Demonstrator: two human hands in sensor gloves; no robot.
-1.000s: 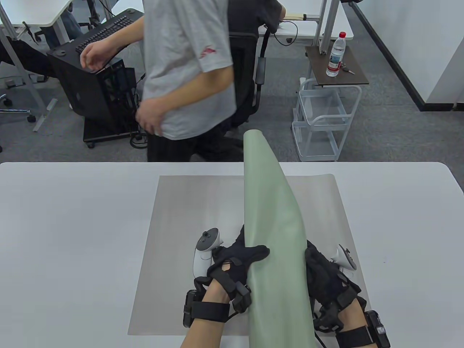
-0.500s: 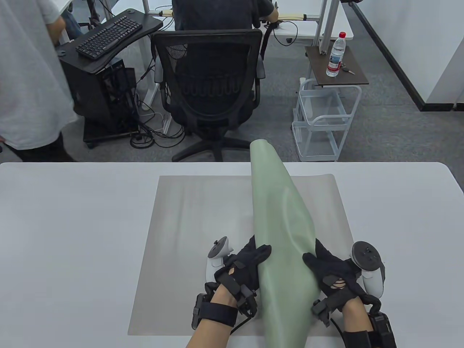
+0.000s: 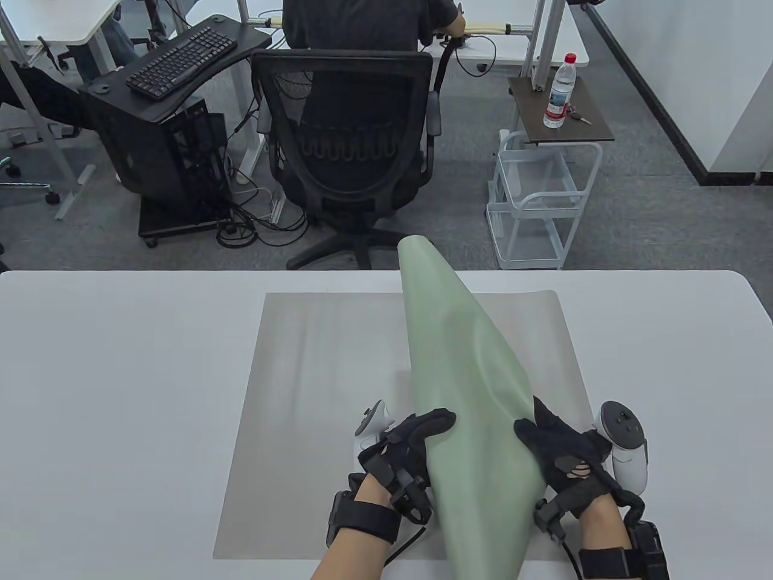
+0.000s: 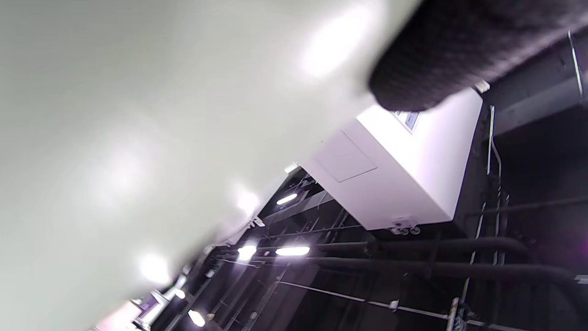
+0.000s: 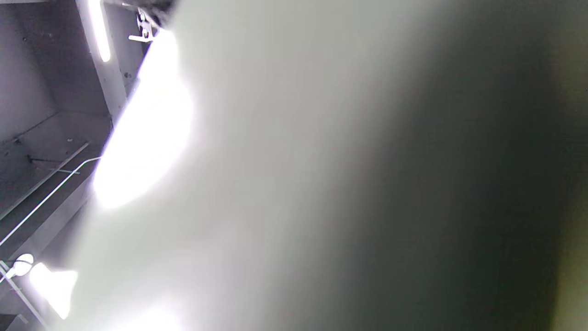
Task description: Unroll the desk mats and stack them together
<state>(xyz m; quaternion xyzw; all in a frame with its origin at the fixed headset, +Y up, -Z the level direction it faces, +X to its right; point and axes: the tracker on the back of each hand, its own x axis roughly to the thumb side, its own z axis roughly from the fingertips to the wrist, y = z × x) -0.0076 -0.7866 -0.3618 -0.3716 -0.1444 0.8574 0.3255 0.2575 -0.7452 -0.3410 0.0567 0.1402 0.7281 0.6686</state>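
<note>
White table (image 3: pixel 121 374): carries the whole job; its bare top lies on both sides of the work area.
Flat grey rectangular desk mat (image 3: pixel 314 386): already unrolled and lying square in the middle of the table, probably as the base of the stack.
Loosely rolled pale green desk mat (image 3: pixel 471 386): held up over the grey mat, far tip raised past the table's back edge, near end low between the wrists. Held by its two long sides, it can apparently open out directly above the grey sheet.
Left hand (image 3: pixel 404 450): black-gloved, thumb and fingers curled onto the roll's left side, gripping it.
Right hand (image 3: pixel 564 450): black-gloved, fingers pressed on the roll's right flank and wrapped round it; the wrist view shows only blurred mat.
Change since half a second ago: the roll's far tip has swung left, the sheet has spread wider near the hands, and a crease has deepened along it. A second ago, a passer-by stood behind the table; he is now gone.
</note>
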